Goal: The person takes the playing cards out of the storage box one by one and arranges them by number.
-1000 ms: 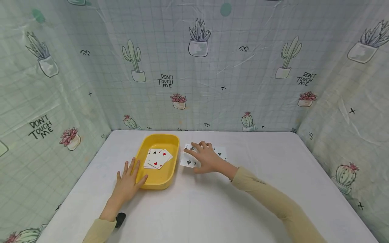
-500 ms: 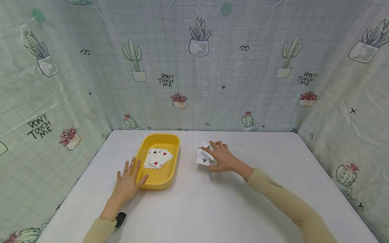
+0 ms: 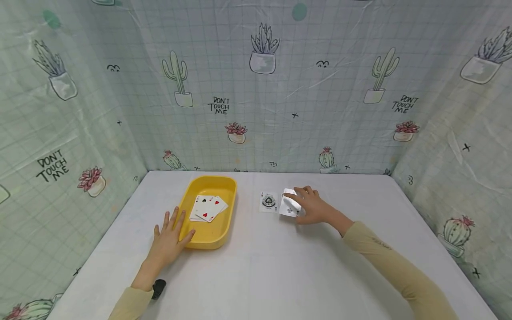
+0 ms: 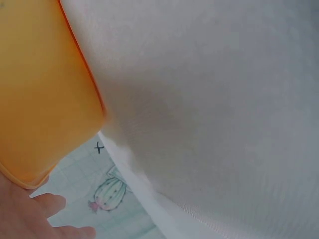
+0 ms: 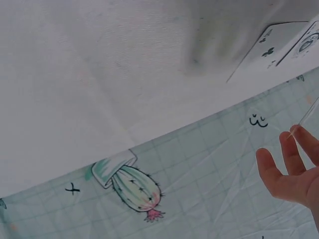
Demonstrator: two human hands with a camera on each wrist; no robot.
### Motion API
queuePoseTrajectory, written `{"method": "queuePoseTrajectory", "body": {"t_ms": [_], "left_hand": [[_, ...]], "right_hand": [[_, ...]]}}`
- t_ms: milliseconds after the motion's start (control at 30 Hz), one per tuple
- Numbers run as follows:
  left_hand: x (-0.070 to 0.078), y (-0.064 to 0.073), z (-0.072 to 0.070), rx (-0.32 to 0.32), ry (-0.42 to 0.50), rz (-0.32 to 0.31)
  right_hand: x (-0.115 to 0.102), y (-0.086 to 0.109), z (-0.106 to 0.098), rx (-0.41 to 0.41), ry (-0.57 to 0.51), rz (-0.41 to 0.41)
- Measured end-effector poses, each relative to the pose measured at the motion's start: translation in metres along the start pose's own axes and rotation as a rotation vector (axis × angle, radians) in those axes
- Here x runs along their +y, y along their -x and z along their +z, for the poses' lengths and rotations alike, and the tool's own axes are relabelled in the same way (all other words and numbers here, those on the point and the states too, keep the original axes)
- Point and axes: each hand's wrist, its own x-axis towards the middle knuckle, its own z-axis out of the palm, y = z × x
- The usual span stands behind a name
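Observation:
My right hand holds a two of clubs by its edges, thumb on the near side and fingers on the far side. The ace of spades lies face up just left of it. In the right wrist view, a clubs card lies on the table beside that ace, and a thin card edge shows at my fingertips. With fingers spread, my left hand rests on the left rim of the yellow tray. Inside the tray, a hearts card overlaps a spade card.
A white cloth covers the table. Behind and on both sides hangs a curtain printed with cacti. A black object sits beside my left wrist.
My right hand has moved right with the two of clubs, away from the tray, uncovering the ace of spades. My left hand and the tray have stayed put.

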Motion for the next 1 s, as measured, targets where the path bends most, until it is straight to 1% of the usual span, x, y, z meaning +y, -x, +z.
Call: {"method": "queuePoseTrajectory", "body": {"t_ms": [133,233,367,600,733,867,1000], "left_hand": [[0.001,0.001,-0.001,0.006,0.01,0.004],[0.001,0.002,-0.002,0.006,0.012,0.005],[0.002,0.002,-0.003,0.003,0.01,0.003],[0.002,0.003,-0.003,0.004,0.015,0.003],[0.002,0.003,-0.003,0.011,0.014,0.007],[0.001,0.002,-0.002,0.018,0.012,0.009],[0.0,0.002,-0.002,0.018,0.006,0.011]], "right_hand": [[0.009,0.006,-0.001,-0.038,-0.036,0.036],[0.014,0.01,-0.001,-0.046,-0.032,0.044],[0.024,0.015,0.001,-0.038,-0.013,0.046],[0.045,0.019,0.009,-0.066,0.009,0.075],[0.054,0.021,0.012,-0.059,0.03,0.088],[0.055,0.022,0.013,-0.039,0.009,0.089],[0.045,0.021,0.015,-0.056,-0.001,0.072]]}}
